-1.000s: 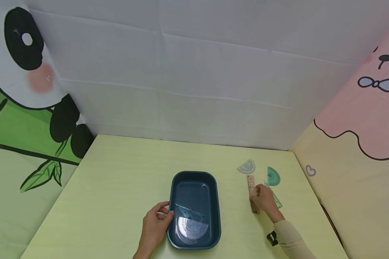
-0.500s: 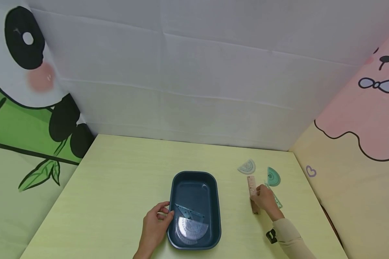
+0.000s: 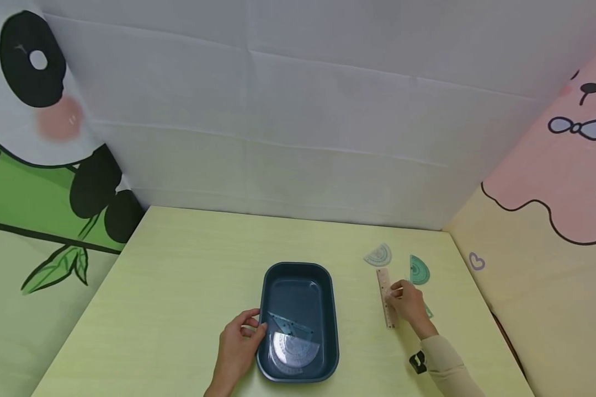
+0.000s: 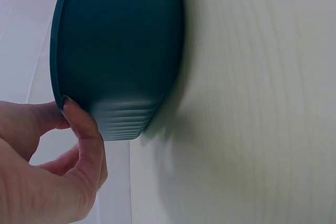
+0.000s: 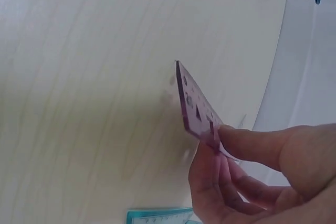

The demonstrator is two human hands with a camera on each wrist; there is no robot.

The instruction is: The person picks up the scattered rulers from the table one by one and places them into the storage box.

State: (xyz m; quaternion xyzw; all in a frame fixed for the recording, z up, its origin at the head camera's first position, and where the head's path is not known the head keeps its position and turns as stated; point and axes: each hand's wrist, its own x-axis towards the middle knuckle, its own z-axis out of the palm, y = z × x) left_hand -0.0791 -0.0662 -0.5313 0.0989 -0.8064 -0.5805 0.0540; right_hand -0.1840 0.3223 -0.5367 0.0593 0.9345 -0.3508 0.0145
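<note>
My left hand [image 3: 237,343] pinches the left rim of a dark blue tray [image 3: 298,298], thumb and fingers on either side of the edge in the left wrist view. Inside the tray lie a clear bluish set square [image 3: 290,325] and a clear protractor [image 3: 294,352]. My right hand [image 3: 408,304] holds a pink see-through ruler [image 3: 383,281] between thumb and fingers. In the right wrist view the ruler [image 5: 195,109] stands tilted, apparently off the table. Beneath that hand a green-edged set square [image 3: 429,312] is mostly hidden.
Behind the ruler lies a clear protractor [image 3: 378,255], with a green protractor [image 3: 419,270] to its right. A black object [image 3: 417,362] sits at the right wrist by the sleeve. White cloth [image 3: 288,138] rises along the table's [image 3: 189,264] back edge.
The ruler has shifted slightly left and turned in my right hand, which has moved a little right. The left hand and tray stay as they were.
</note>
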